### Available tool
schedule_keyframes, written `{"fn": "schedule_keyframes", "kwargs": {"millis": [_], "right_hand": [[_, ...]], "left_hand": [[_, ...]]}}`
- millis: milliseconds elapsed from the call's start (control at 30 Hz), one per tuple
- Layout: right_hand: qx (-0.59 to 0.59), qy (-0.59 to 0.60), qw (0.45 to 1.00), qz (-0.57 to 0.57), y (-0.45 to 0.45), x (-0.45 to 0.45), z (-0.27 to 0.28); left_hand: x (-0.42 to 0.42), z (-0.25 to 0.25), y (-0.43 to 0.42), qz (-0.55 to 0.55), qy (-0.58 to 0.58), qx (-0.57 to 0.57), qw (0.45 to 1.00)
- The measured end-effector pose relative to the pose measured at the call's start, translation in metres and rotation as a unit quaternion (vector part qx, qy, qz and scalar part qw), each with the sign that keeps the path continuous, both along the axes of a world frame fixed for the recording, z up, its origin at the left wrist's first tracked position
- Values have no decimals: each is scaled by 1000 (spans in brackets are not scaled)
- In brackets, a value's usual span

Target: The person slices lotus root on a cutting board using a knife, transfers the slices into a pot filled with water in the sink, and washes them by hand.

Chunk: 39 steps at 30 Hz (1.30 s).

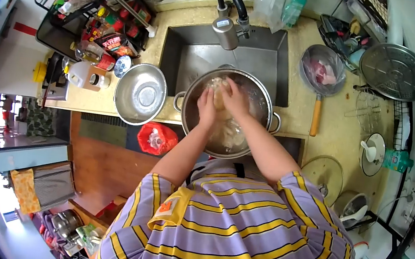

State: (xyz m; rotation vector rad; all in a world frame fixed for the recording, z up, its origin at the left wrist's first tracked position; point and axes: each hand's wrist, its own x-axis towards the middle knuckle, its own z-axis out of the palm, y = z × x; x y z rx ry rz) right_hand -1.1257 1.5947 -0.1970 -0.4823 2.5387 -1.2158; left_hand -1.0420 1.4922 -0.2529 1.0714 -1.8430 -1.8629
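Note:
A large two-handled steel pot (190,127) stands at the front edge of the sink. Pale, wet pieces of food (229,133) lie in its lower part. Inside the pot, toward its upper left, my left hand (206,107) and my right hand (235,99) are close together. Between them they hold a pale, lumpy piece of food (219,90), with the fingers of both hands bent round it. What the piece is, I cannot make out. Left of the pot sits a steel bowl (141,94) with nothing visible in it.
Behind the pot are the sink (264,58) and a black faucet with a grey filter (225,32). A pan (322,71) with raw meat is at the right, its handle toward me. Bottles and packets crowd the left. A red bag (156,138) hangs below the bowl.

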Motion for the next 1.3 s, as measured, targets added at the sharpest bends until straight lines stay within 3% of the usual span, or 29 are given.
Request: {"fn": "schedule_keyframes", "kwargs": {"millis": [33, 100, 133, 200, 267, 300, 333, 367, 433, 500, 567, 633, 700, 767, 867, 900, 1000, 1067, 1133, 1200, 1267, 1300], "right_hand": [[-25, 17, 1000, -6, -8, 2, -1], [-44, 44, 998, -27, -16, 5, 0], [-82, -10, 996, 15, -13, 2, 4], [-154, -118, 976, 98, -2, -6, 10], [-149, -151, 967, 142, 9, -4, 14], [-133, -147, 966, 167, 24, 0, 28], [-115, -144, 964, 191, 39, 1, 35], [-45, -110, 964, 239, 51, -2, 28], [2, -72, 981, 182, 77, 4, 25], [45, -59, 990, 119, 86, 17, 22], [80, -77, 993, 47, 81, 31, 12], [119, -99, 987, -38, 62, 40, -1], [71, -56, 994, -63, 48, 54, -7], [-8, -69, 989, -133, 27, 74, 10], [-102, -75, 985, -118, 17, 72, 11], [-106, -59, 987, -104, 18, 79, 33], [-193, -184, 961, -73, 35, 80, 30], [-116, -222, 966, -71, 49, 95, 77], [-103, -273, 952, -90, 59, 107, 87], [-44, -270, 948, -159, 55, 115, 83], [-50, -328, 909, -251, 34, 115, 74], [-91, -347, 895, -264, 27, 114, 60]], "left_hand": [[-8, 25, 14, 54, 54, 74, 994], [-16, 47, 18, 56, 143, 183, 971], [-20, 51, 17, 58, 186, 238, 951], [-19, 44, 6, 28, 186, 308, 933], [-12, 53, -1, -3, 162, 335, 928], [-6, 54, -8, -28, 108, 303, 947], [3, 61, -2, -28, 102, 142, 984], [14, 70, -1, -66, 61, 100, 991], [34, 82, -6, -140, -14, 43, 989], [53, 76, 2, -144, -117, -76, 980], [56, 44, 4, -98, -238, -37, 966], [54, 28, 18, -79, -201, 8, 976], [38, 8, 32, -49, -165, 7, 985], [30, 23, 30, -83, 11, 223, 971], [19, 41, 14, -64, 13, 273, 960], [24, 65, 12, -66, 56, 334, 939], [30, 67, -14, -198, 51, 314, 927], [42, 88, -24, -238, 33, 254, 937], [56, 102, -31, -273, -5, 219, 937], [49, 67, -32, -282, -54, 137, 948], [49, 87, -16, -226, -127, 157, 953], [35, 34, -16, -259, -121, 213, 934]]}}
